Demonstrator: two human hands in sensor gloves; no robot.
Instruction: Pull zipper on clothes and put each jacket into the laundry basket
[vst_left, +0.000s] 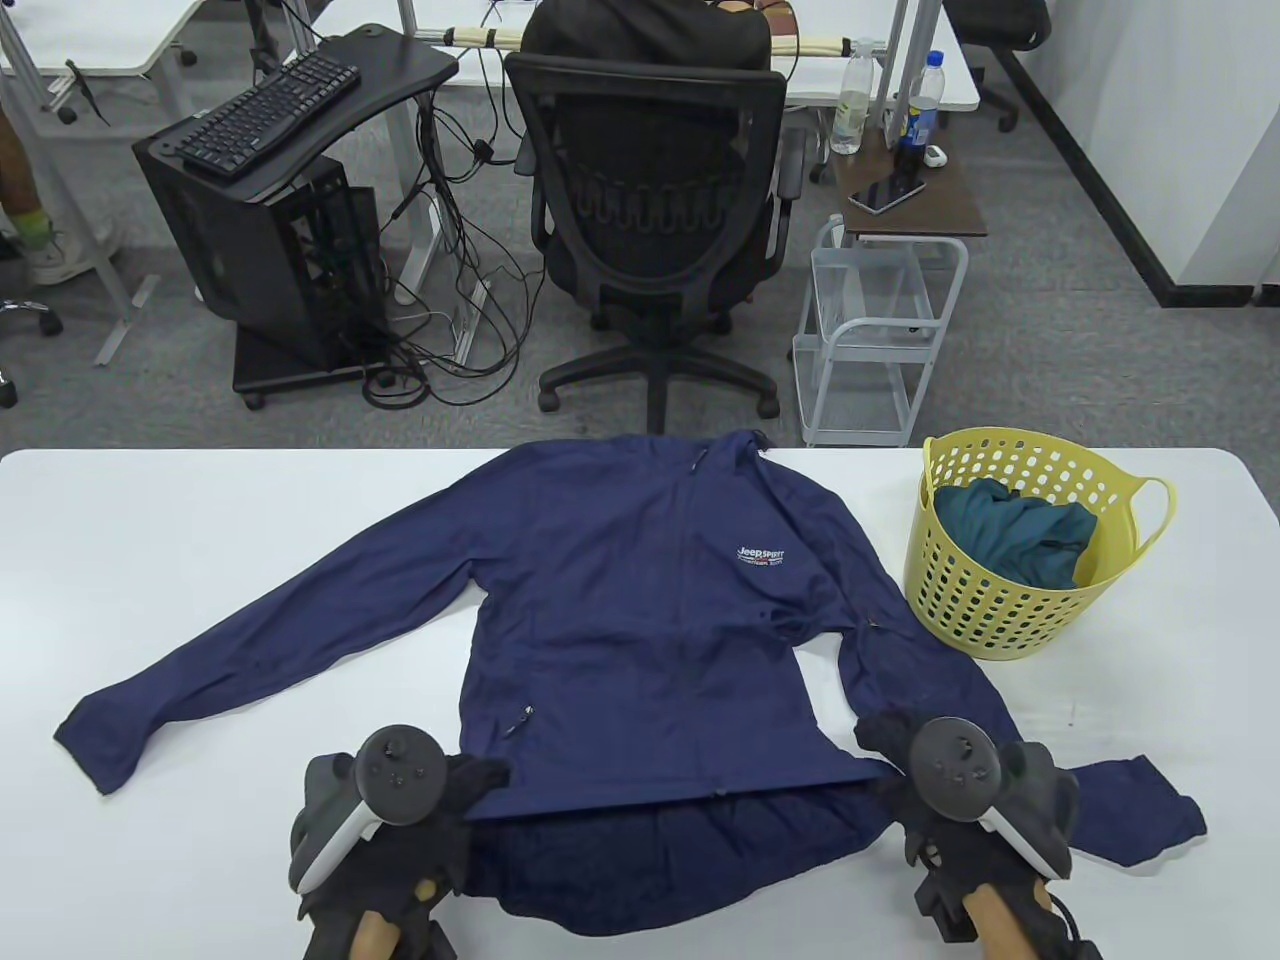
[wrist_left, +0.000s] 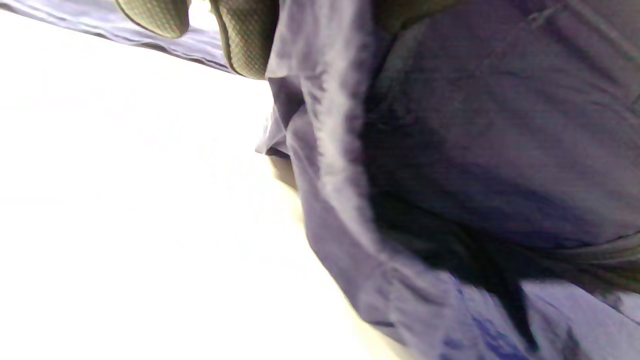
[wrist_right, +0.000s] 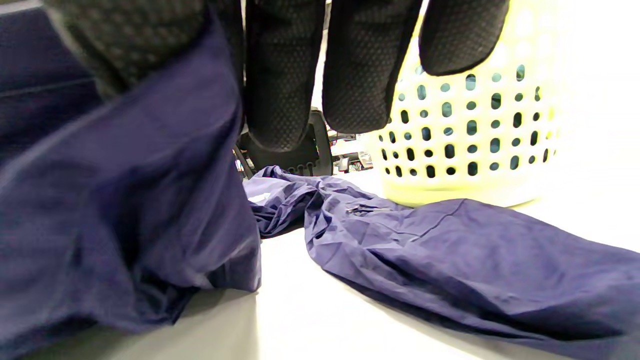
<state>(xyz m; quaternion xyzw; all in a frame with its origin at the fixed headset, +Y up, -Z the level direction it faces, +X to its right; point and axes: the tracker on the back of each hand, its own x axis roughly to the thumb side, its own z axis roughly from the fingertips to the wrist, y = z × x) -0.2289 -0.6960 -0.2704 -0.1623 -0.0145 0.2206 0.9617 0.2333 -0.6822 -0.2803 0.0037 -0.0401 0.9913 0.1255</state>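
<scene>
Two gloved hands reach in from the near edge of a white table. Spread across it lies a navy jacket, front side up, collar pointing away toward the far edge and hem toward the person, so its long axis runs near to far. Its sleeves stretch out to both sides, the left one slanting toward the near left, the right one bending down past the right hand. The near hem is lifted and folded up, showing darker lining beneath.

Beside the jacket's right shoulder stands a yellow laundry basket with round holes, holding a teal garment.

At the hem's left corner, the left hand grips the fabric; the left wrist view shows cloth bunched against its fingers. At the hem's right corner, the right hand pinches the fabric between thumb and forefinger, its other fingers hanging straight and free.

On the jacket's chest, small white lettering reads "JEEP SPIRIT"; a smaller line beneath is too small to read.
</scene>
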